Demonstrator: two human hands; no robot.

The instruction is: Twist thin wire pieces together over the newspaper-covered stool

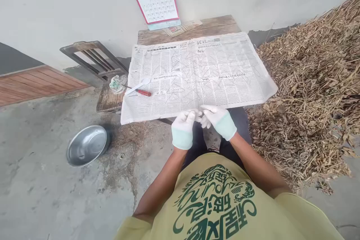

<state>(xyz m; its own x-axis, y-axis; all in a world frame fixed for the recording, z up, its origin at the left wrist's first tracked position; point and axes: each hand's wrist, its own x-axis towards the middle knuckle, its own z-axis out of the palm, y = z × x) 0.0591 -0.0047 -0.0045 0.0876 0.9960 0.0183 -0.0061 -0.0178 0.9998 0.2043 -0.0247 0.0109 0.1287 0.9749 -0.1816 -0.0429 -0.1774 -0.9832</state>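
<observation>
My left hand (183,126), in a white glove with a mint cuff, is at the near edge of the newspaper (225,60), its thumb and fingers pinched together. Close beside it my right hand (218,119), gloved alike, has its fingers bent inward so that the fingertips of both hands nearly meet. Whatever lies between them, paper edge or something small, is too indistinct to tell. Toward the left of the newspaper lie a red-handled screwdriver (144,92) and a white plastic spoon (144,81), both apart from my hands.
Under the newspaper is a wooden table (219,25) with a desk calendar (157,5) at its back. To the left are a wooden chair (105,99) bearing a crumpled plastic bag (117,84) and a metal basin (87,146) on the floor. Dried stalks (309,120) are heaped on the right.
</observation>
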